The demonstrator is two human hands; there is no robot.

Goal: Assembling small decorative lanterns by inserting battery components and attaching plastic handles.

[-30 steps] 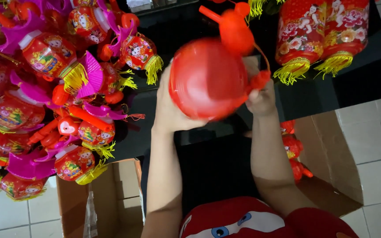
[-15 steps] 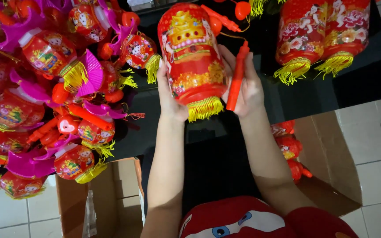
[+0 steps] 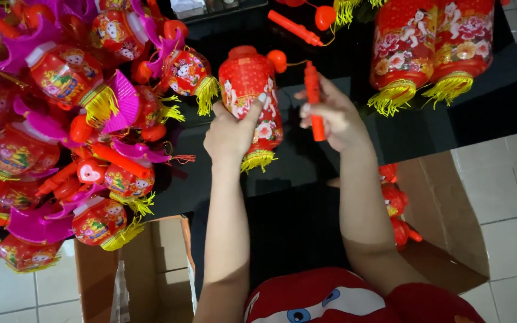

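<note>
Currently left hand [image 3: 230,134] fingers clamp the red lantern [image 3: 248,98]; right hand [image 3: 335,116] fingers clamp its stick [image 3: 313,101]. Looks light, crushable; hold the rim.

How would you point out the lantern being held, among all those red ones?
Start at the black table, between the heap of lanterns on one side and two big lanterns on the other. The held lantern sits at the centre, gripped by the left hand. It alone has hands around it; the right hand holds its red stick.

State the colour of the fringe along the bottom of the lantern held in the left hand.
Yellow-gold fringe, under the red lantern; seen in the head view.
</note>
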